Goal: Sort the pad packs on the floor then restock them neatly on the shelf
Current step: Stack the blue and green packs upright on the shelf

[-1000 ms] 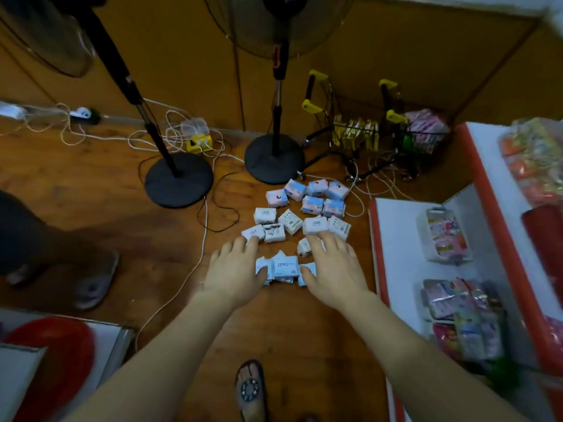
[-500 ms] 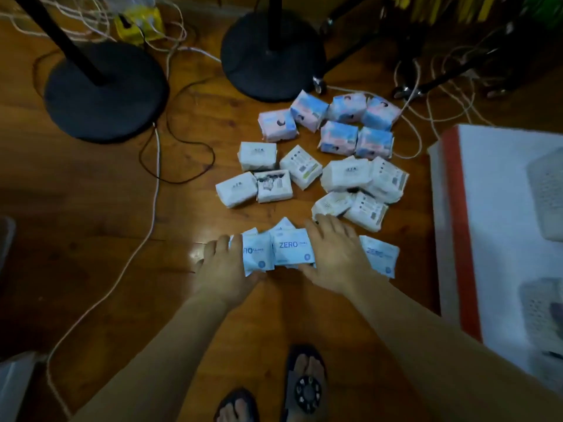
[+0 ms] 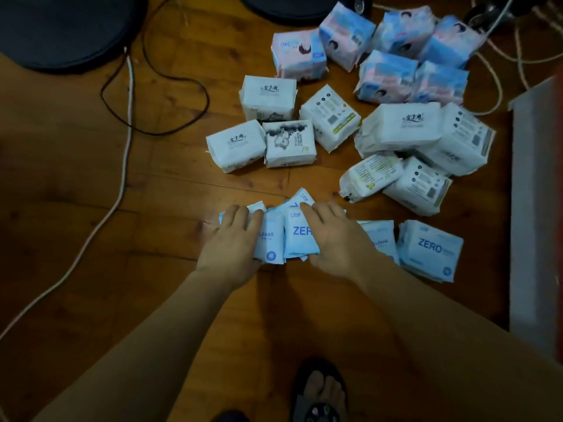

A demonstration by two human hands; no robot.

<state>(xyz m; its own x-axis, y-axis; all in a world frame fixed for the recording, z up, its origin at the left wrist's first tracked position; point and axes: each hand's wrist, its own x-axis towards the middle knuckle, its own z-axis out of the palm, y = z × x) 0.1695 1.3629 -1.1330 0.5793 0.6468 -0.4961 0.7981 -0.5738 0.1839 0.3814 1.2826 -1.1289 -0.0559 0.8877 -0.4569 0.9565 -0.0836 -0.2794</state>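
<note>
Wooden floor (image 3: 76,184) carries everything: nearest, the left hand (image 3: 233,240) and right hand (image 3: 333,236) press down with fingers curled over a bunch of blue ZERO packs (image 3: 297,231), seemingly gripping them. Beyond lie white packs (image 3: 268,95), then pink-blue packs (image 3: 387,71) by a fan base (image 3: 61,28)

Wooden floor (image 3: 91,184) bears pad packs (image 3: 399,129) (cables (image 3: 128,123) too).

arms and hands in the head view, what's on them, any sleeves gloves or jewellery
Both forearms are bare up to the frame's lower edge: no sleeves show. The left hand and the right hand wear no gloves, and no ring, watch or bracelet shows on the fingers or wrists. The dim light could hide small details.
</note>
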